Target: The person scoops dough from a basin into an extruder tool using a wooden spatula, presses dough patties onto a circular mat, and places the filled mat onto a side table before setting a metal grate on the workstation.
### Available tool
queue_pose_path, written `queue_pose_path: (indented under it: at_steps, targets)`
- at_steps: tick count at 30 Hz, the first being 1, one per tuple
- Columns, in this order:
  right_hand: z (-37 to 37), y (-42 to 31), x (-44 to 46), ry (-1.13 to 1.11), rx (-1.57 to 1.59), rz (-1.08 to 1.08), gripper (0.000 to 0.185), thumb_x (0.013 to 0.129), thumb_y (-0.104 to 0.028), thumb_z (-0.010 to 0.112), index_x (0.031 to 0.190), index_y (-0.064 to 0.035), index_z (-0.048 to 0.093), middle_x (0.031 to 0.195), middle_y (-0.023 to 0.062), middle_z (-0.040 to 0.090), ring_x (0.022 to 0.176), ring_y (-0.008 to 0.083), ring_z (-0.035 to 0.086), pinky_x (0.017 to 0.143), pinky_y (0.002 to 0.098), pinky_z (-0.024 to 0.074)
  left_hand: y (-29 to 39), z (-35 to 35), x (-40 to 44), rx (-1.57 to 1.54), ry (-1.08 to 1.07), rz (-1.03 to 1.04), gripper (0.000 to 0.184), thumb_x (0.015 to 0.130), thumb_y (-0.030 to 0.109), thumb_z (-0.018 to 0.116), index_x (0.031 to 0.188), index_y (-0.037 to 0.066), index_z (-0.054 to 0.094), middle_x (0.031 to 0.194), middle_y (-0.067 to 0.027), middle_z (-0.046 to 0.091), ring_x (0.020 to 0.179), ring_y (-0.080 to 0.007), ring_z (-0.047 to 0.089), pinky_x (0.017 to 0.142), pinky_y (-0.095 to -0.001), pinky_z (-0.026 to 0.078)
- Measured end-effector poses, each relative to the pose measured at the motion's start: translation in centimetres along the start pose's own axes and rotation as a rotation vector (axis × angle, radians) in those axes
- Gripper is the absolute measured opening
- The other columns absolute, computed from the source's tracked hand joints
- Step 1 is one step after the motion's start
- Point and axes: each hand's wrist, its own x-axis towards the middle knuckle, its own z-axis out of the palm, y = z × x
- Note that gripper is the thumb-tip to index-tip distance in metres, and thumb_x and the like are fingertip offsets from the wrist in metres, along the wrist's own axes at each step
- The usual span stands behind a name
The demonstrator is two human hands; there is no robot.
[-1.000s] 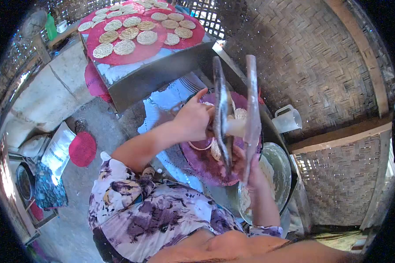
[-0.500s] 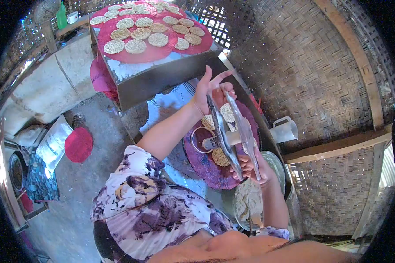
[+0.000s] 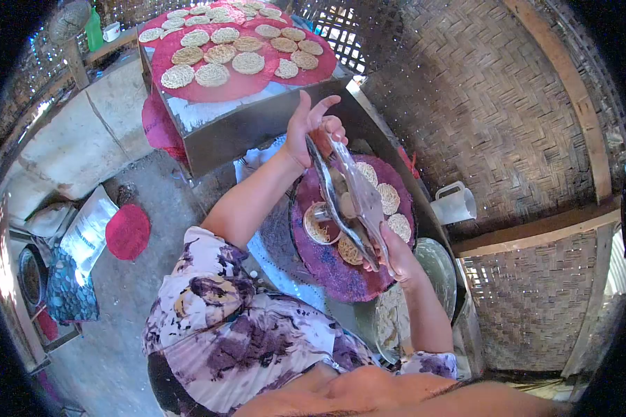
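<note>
Brown woven walls (image 3: 494, 104) stand near a round purple mat (image 3: 316, 260). Over the mat, the left hand (image 3: 308, 135) and right hand (image 3: 398, 257) grip different ends of a long, shiny, two-bar press (image 3: 363, 194).

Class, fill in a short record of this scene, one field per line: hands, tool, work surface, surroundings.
Left hand: holding the far end of the two-handled press
Right hand: holding its near end
Below the press: purple round mat with noodle discs and a ring
Beyond: red mats bearing more noodle discs
Right side: white jug; bowl with pale mixture
</note>
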Motion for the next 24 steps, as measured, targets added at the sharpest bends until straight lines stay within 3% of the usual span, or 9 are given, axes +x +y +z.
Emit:
queue_pose_path:
  at_steps: [4,13,19,24]
  targets:
    - [-0.5,0.1,0.2,0.15,-0.097,-0.028,0.046,0.089,-0.048,0.037,0.094,-0.005,0.054,0.064,0.0069,0.057,0.048,0.0133,0.052,0.042,0.0246,0.0422,-0.5,0.1,0.7,0.006,0.047,0.002,0.059,0.081,0.064,0.038,0.11,0.014,0.049,0.053,0.0004,0.042,0.053,-0.0167,0.046,0.06,-0.0338,0.042]
    - [-0.9,0.5,-3.2,0.251,-0.254,-0.011,0.045,0.087,-0.046,0.043,0.087,-0.003,0.055,0.059,0.0053,0.054,0.044,0.0119,0.048,0.039,0.0246,0.0385,-3.8,-1.1,-0.3,-0.082,0.112,-0.072,0.058,0.079,0.067,0.038,0.099,0.014,0.052,0.047,0.0005,0.039,0.048,-0.0182,0.046,0.058,-0.0365,0.043]
    - [1.1,2.5,-3.0,0.194,-0.092,-0.005,0.043,0.087,-0.045,0.044,0.088,-0.0031,0.056,0.059,0.0052,0.053,0.043,0.0109,0.048,0.037,0.024,0.0368,-2.7,-1.0,-2.7,-0.033,0.197,-0.08,0.058,0.079,0.067,0.038,0.096,0.013,0.052,0.045,0.0001,0.038,0.044,-0.0167,0.043,0.055,-0.0369,0.043]
    - [1.9,1.9,-1.9,0.285,-0.22,-0.081,0.041,0.086,-0.043,0.048,0.092,-0.0034,0.057,0.058,0.0035,0.051,0.044,0.0094,0.047,0.038,0.0228,0.0369,-1.3,-0.3,-1.5,-0.029,0.173,-0.031,0.058,0.08,0.067,0.037,0.095,0.012,0.052,0.044,0.0005,0.037,0.04,-0.016,0.041,0.049,-0.0338,0.038]
